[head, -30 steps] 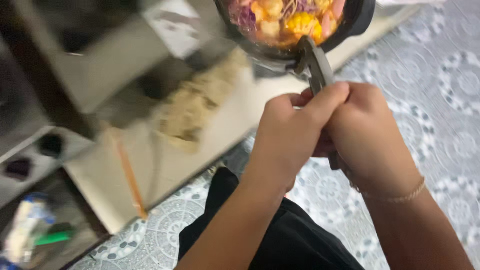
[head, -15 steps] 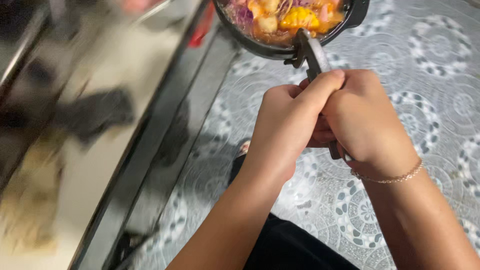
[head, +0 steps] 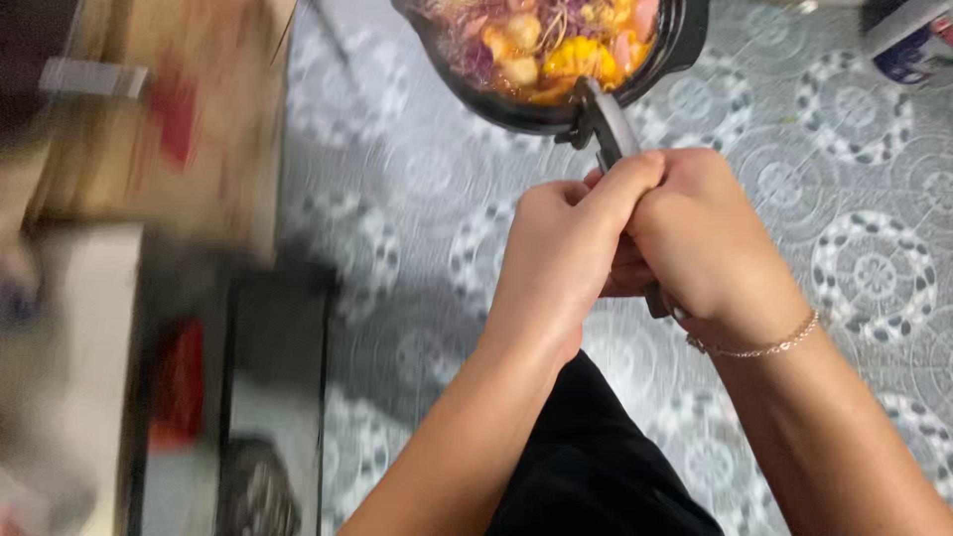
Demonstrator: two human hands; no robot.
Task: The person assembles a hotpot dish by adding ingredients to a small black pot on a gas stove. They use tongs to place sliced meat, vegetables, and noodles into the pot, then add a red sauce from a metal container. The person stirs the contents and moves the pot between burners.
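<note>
Both sets of fingers (head: 635,174) wrapped tight round one grey pan handle (head: 611,124), left hand (head: 561,253) and right hand (head: 700,233) pressed together, thumbs stacked on top. Handle mostly buried under the hands; only the short stretch up to the pan and a small bit below the right palm show.

Black pan (head: 511,107) held out in front, over the patterned grey floor (head: 874,268), well clear of it. Far rim and left side cut off by the top edge. It holds mixed food (head: 541,45): yellow, purple and pale chunks in orange sauce. Thin chain bracelet (head: 759,347) on the right wrist.

Open floor to the right and under the pan. Left side crowded and motion-blurred: a brown cardboard box (head: 189,109) up top, pale and dark shapes below it, can't make out what they are. A blue-and-white thing (head: 913,45) is clipped by the top right corner, unclear too. Black clothing (head: 596,467) between the forearms.
</note>
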